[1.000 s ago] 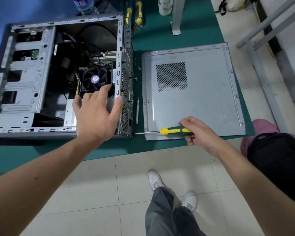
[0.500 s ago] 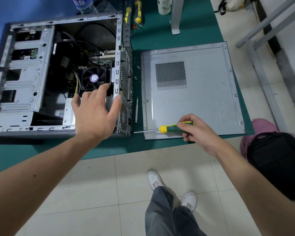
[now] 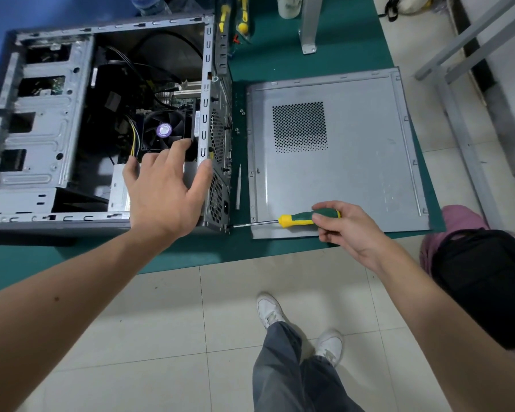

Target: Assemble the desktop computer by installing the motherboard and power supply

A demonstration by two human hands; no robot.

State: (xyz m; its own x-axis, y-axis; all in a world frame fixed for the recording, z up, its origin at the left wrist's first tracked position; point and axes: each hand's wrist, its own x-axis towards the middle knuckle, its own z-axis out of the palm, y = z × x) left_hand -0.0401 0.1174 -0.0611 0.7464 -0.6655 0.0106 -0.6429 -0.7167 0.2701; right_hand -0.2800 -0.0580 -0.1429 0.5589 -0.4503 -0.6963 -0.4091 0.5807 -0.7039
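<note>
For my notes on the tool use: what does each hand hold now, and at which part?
The right hand grips the screwdriver by its green handle. The left hand holds nothing; it lies spread over the computer case.

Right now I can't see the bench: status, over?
Left hand flat on power supply. Right hand grips screwdriver, tip at case rear corner. Nothing blocking.

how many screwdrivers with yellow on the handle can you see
3. One screwdriver is held in the right hand, its tip at the case's rear corner. Two more lie on the green mat behind the case, partly cut off; others may be hidden.
</note>
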